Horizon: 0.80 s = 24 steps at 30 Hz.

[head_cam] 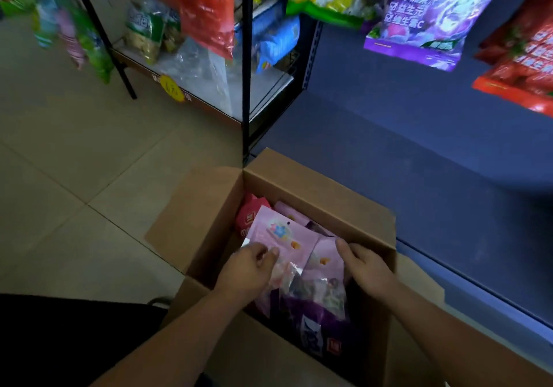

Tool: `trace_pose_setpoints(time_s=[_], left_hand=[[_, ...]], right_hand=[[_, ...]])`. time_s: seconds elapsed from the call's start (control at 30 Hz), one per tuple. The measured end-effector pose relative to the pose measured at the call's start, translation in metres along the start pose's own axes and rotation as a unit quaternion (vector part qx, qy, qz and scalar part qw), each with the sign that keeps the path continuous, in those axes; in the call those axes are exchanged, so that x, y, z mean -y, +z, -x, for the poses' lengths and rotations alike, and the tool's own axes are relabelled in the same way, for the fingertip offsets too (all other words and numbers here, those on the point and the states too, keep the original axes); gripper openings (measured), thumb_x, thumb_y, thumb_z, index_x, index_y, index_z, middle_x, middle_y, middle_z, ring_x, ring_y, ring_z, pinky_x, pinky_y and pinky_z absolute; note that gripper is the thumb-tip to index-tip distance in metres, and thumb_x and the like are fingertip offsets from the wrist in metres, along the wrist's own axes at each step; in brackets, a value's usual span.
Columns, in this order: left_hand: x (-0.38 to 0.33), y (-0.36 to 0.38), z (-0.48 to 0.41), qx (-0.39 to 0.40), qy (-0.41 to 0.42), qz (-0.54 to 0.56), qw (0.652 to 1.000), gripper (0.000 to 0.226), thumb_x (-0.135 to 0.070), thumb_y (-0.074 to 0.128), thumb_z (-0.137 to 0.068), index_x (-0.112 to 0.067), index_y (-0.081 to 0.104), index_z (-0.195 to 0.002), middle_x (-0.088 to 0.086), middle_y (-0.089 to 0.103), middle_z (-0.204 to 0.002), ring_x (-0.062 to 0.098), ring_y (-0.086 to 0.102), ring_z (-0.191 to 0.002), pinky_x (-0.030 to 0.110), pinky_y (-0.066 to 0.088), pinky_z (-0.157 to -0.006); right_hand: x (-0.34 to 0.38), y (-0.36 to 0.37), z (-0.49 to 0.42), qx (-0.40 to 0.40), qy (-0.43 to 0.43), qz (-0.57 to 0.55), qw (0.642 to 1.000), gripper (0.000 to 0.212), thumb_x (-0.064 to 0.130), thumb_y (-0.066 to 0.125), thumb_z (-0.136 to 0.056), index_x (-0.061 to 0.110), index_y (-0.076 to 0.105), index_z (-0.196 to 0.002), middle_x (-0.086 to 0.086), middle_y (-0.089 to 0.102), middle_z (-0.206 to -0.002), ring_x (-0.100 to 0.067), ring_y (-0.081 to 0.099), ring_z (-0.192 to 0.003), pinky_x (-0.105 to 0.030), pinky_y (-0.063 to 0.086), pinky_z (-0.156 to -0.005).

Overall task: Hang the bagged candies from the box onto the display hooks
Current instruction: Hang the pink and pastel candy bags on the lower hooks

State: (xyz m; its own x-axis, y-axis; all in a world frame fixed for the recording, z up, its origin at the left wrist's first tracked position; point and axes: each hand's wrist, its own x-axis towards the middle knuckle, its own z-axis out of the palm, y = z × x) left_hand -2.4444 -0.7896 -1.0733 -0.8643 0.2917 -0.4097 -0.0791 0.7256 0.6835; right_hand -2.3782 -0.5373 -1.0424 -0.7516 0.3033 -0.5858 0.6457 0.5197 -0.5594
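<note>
Box [317,195] sat open on the tiled floor [89,153], tight against the foot of the blue display panel [419,147], flaps out. On my feed both hands were down inside it. Left hand [254,264] had its fingers curled over the lower left edge of the pink bag [287,234], gripping it; that bag lay on top of the pile, tilted, its top end with the punched hole pointing away from the hand toward the far wall of the box. Right hand [365,264] lay on the second pink bag [326,261] just beside the first, near the right wall of the box; I could not tell whether it was gripping or only resting there. Red bag [247,216] was poking out behind the pink one at the far left corner, and a purple bag [311,317] lay under both, close to the near wall. Up on the panel a hanging purple bag [425,18] and a hanging red bag [520,66] were well apart from the box. No bag in hand was lifted clear of the box.
</note>
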Motion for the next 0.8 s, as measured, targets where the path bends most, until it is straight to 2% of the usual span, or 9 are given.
trace_pose_setpoints(time_s=[0.07, 0.13, 0.27, 0.33, 0.4, 0.5, 0.57, 0.67, 0.8], left_hand=[[0.002, 0.001, -0.027, -0.029, 0.0, 0.011, 1.0, 0.051, -0.057, 0.053, -0.096, -0.017, 0.066, -0.126, 0.005, 0.067, -0.125, 0.024, 0.063, -0.115, 0.038, 0.05, -0.101], [0.007, 0.005, -0.052, -0.04, -0.024, 0.018, 0.999, 0.065, -0.059, 0.055, -0.094, -0.014, 0.055, -0.141, 0.009, 0.056, -0.144, 0.027, 0.053, -0.132, 0.038, 0.044, -0.11], [0.028, 0.022, -0.085, 0.01, -0.083, 0.081, 0.993, 0.089, -0.069, 0.061, -0.085, -0.018, 0.038, -0.154, 0.006, 0.043, -0.156, 0.026, 0.043, -0.143, 0.039, 0.037, -0.118], [0.038, 0.028, -0.094, 0.026, -0.101, 0.15, 0.983, 0.102, -0.079, 0.065, -0.071, -0.023, 0.04, -0.152, -0.002, 0.047, -0.154, 0.017, 0.046, -0.141, 0.038, 0.038, -0.118], [0.048, 0.032, -0.1, 0.017, -0.102, 0.181, 0.978, 0.095, -0.073, 0.071, -0.071, -0.023, 0.046, -0.148, -0.007, 0.053, -0.147, 0.014, 0.05, -0.136, 0.04, 0.041, -0.116], [0.05, 0.028, -0.1, -0.009, -0.078, 0.173, 0.982, 0.095, -0.072, 0.073, -0.067, -0.02, 0.052, -0.144, -0.004, 0.061, -0.14, 0.014, 0.057, -0.13, 0.04, 0.046, -0.111], [0.049, 0.024, -0.094, 0.0, -0.038, 0.17, 0.985, 0.084, -0.071, 0.07, -0.065, -0.018, 0.065, -0.13, -0.002, 0.073, -0.122, 0.013, 0.067, -0.116, 0.038, 0.053, -0.102], [0.039, 0.019, -0.083, 0.035, 0.002, 0.172, 0.984, 0.044, -0.05, 0.075, -0.077, -0.014, 0.079, -0.102, 0.0, 0.08, -0.093, 0.012, 0.074, -0.09, 0.044, 0.061, -0.083], [0.021, 0.002, -0.069, 0.065, 0.019, 0.198, 0.978, 0.026, -0.029, 0.081, -0.081, -0.007, 0.077, -0.096, 0.01, 0.079, -0.095, 0.012, 0.072, -0.084, 0.04, 0.062, -0.08]], right_hand=[[-0.006, 0.015, -0.022, -0.004, 0.015, -0.036, 0.999, 0.058, 0.065, 0.046, -0.097, 0.018, 0.066, -0.124, -0.004, 0.07, -0.121, -0.018, 0.066, -0.109, -0.039, 0.051, -0.099], [-0.015, 0.027, -0.039, -0.008, 0.045, -0.061, 0.997, 0.068, 0.069, 0.052, -0.093, 0.02, 0.056, -0.14, -0.001, 0.065, -0.134, -0.02, 0.064, -0.119, -0.04, 0.05, -0.102], [-0.029, 0.036, -0.055, -0.039, 0.085, -0.109, 0.99, 0.042, 0.052, 0.062, -0.096, 0.017, 0.064, -0.12, -0.004, 0.072, -0.112, -0.017, 0.069, -0.097, -0.039, 0.056, -0.087], [-0.037, 0.033, -0.06, -0.068, 0.106, -0.113, 0.986, 0.03, 0.039, 0.065, -0.098, 0.014, 0.065, -0.114, -0.008, 0.072, -0.107, -0.02, 0.067, -0.091, -0.038, 0.055, -0.08], [-0.041, 0.032, -0.06, -0.038, 0.136, -0.163, 0.977, 0.02, 0.032, 0.067, -0.098, 0.018, 0.07, -0.111, -0.009, 0.075, -0.104, -0.026, 0.072, -0.092, -0.044, 0.061, -0.079], [-0.039, 0.038, -0.053, 0.011, 0.15, -0.205, 0.967, 0.01, 0.026, 0.066, -0.099, 0.024, 0.072, -0.107, -0.003, 0.078, -0.098, -0.023, 0.074, -0.088, -0.033, 0.057, -0.066], [-0.036, 0.046, -0.053, 0.005, 0.135, -0.22, 0.966, 0.012, 0.027, 0.069, -0.097, 0.021, 0.075, -0.106, -0.003, 0.08, -0.097, -0.023, 0.076, -0.088, -0.038, 0.061, -0.075], [-0.034, 0.05, -0.054, -0.004, 0.125, -0.227, 0.966, 0.017, 0.025, 0.074, -0.093, 0.012, 0.078, -0.104, -0.007, 0.081, -0.097, -0.025, 0.077, -0.092, -0.048, 0.06, -0.093], [-0.026, 0.036, -0.045, 0.066, 0.124, -0.256, 0.957, 0.024, 0.01, 0.067, -0.097, 0.01, 0.07, -0.121, -0.011, 0.079, -0.107, -0.029, 0.076, -0.1, -0.051, 0.057, -0.097]])
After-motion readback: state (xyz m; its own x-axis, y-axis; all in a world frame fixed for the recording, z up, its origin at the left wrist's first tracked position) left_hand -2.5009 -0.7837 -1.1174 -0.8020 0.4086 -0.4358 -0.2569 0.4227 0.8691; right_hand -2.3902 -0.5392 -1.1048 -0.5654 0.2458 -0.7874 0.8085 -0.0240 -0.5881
